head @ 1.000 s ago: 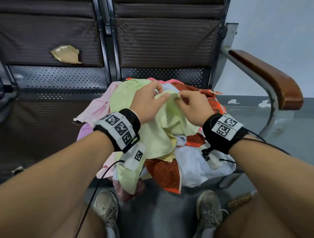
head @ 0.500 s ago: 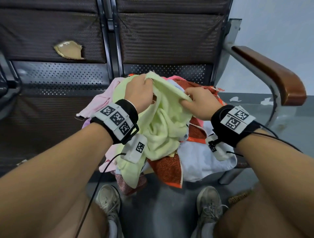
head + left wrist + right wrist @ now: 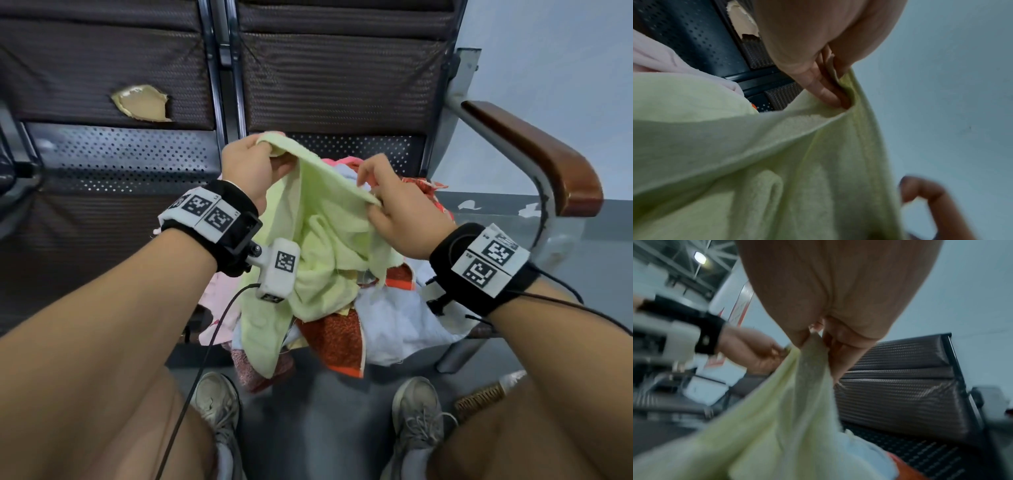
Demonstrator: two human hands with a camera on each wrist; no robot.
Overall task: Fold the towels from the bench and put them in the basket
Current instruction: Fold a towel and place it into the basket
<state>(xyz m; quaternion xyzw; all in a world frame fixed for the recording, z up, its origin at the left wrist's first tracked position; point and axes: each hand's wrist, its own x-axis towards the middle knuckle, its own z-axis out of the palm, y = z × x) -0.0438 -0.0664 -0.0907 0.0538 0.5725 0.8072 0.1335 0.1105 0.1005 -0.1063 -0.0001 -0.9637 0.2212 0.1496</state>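
A pale green towel [image 3: 318,246] is lifted off a heap of towels [image 3: 394,315] on the bench seat. My left hand [image 3: 255,164] pinches its top edge at the upper left, and the left wrist view shows the fingers [image 3: 824,91] curled into the green towel [image 3: 777,162]. My right hand [image 3: 394,202] pinches the same edge lower to the right; the right wrist view shows the green towel [image 3: 789,402] hanging from that pinch. The towel's lower end drapes over the seat front. I see no basket.
The heap holds an orange-red towel [image 3: 337,339], a white one [image 3: 404,322] and a pink one [image 3: 215,308]. The bench backrest [image 3: 342,68] rises behind, with a wooden armrest [image 3: 534,154] at the right. My shoes [image 3: 419,414] stand on the grey floor below.
Both hands have raised the green towel off the heap and moved apart along its edge, the left hand going up and to the left.
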